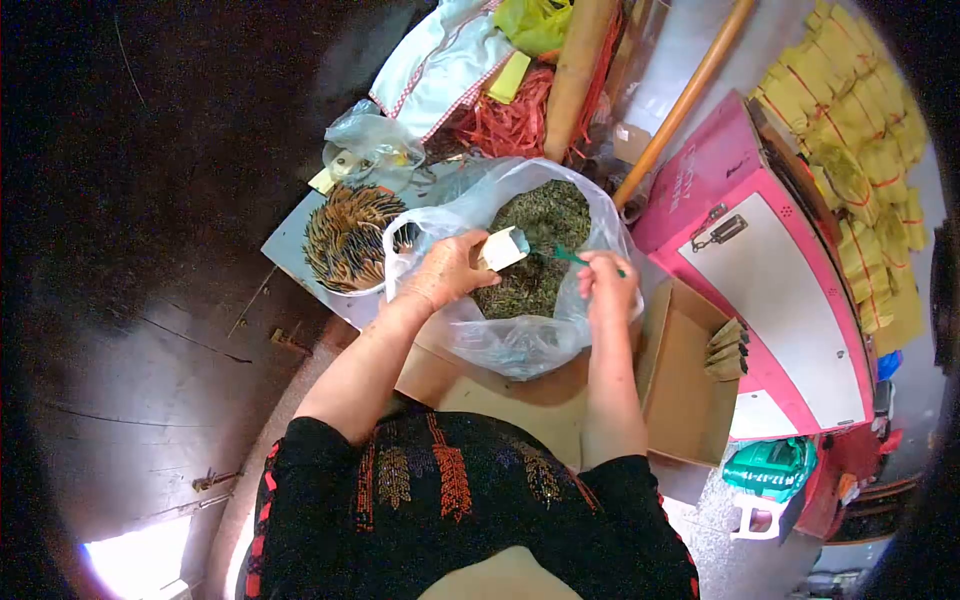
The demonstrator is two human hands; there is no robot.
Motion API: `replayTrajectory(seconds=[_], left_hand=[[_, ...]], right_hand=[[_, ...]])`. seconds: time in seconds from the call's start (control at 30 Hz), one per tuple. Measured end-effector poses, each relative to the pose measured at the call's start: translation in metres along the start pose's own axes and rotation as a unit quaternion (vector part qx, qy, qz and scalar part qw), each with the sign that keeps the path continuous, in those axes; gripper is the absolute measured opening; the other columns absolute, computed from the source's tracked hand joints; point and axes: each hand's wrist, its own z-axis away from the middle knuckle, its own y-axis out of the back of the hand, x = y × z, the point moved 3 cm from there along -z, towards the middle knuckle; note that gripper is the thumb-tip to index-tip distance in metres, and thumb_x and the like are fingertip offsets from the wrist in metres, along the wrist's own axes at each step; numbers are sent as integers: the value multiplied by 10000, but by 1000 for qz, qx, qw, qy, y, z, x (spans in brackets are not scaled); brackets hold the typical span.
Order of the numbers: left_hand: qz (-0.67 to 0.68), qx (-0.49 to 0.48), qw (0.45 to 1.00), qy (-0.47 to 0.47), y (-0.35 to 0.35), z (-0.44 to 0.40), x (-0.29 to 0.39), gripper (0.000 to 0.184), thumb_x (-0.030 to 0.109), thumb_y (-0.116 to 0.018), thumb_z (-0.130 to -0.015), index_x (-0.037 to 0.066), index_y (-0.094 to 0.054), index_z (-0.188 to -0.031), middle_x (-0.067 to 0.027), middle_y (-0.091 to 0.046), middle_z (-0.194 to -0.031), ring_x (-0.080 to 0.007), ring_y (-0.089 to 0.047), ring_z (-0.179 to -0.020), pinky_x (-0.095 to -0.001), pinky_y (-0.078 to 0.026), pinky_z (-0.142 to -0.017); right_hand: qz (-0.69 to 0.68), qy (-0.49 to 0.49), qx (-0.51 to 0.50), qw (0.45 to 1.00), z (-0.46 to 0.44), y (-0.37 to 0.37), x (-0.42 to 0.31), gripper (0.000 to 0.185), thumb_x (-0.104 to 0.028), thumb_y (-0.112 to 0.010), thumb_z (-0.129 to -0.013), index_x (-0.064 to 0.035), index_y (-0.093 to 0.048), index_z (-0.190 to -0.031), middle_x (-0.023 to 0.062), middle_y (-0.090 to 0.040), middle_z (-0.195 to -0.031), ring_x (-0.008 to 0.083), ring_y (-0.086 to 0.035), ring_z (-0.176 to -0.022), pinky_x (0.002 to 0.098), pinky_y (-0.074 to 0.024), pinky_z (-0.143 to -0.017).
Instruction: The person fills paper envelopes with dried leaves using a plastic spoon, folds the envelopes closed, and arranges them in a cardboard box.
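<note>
My left hand [450, 270] grips a small cream paper packet [501, 250] between thumb and fingers, its open end tilted to the right. Closed around a thin green handle, my right hand [608, 282] holds what looks like a small plastic spoon [568, 255] close to the packet's mouth. Both hands are over a large clear plastic bag [515, 345], open at the top. Dried, chopped green herb [545, 212] fills the bag. Whether the spoon carries any herb is too small to tell.
Left of the bag, a round container holds many slim tan pieces with dark tips [350, 235]. A cardboard box [685, 400] at the right has several small tan packets [727, 350] inside. Beyond stand a pink and white cabinet [790, 290], a wooden pole [690, 95] and yellow bundles [860, 120].
</note>
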Motion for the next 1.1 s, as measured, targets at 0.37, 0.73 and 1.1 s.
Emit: replayTrajectory(seconds=[0.37, 0.73, 1.1], left_hand=[[-43, 9, 998, -40, -3, -3, 3, 551, 235, -811, -624, 41, -615, -1101, -182, -663, -922, -331, -645, -860, -389, -503, -772], [-43, -11, 998, -51, -2, -2, 5, 525, 234, -794, -624, 53, -612, -1082, -174, -655, -870, -347, -637, -833, -404, -497, -758], [-31, -5, 999, -45, -3, -3, 1, 531, 219, -799, -623, 47, -620, -1092, -162, -665, -903, -311, -646, -853, -386, -499, -780]], right_hand=[[-13, -1, -36, 999, -5, 9, -33, 150, -83, -519, -765, 5, -641, -760, 44, -542, -561, 95, -438, -400, 212, -304, -361], [279, 248, -263, 890, 16, -62, -51, 102, -58, -588, -764, 26, -643, -747, 71, -645, -673, 150, -618, -653, 300, -473, -609], [456, 212, -59, 862, 3, -3, -42, 166, -129, -569, -804, -17, -691, -790, 62, -665, -705, 114, -596, -665, 270, -463, -633]])
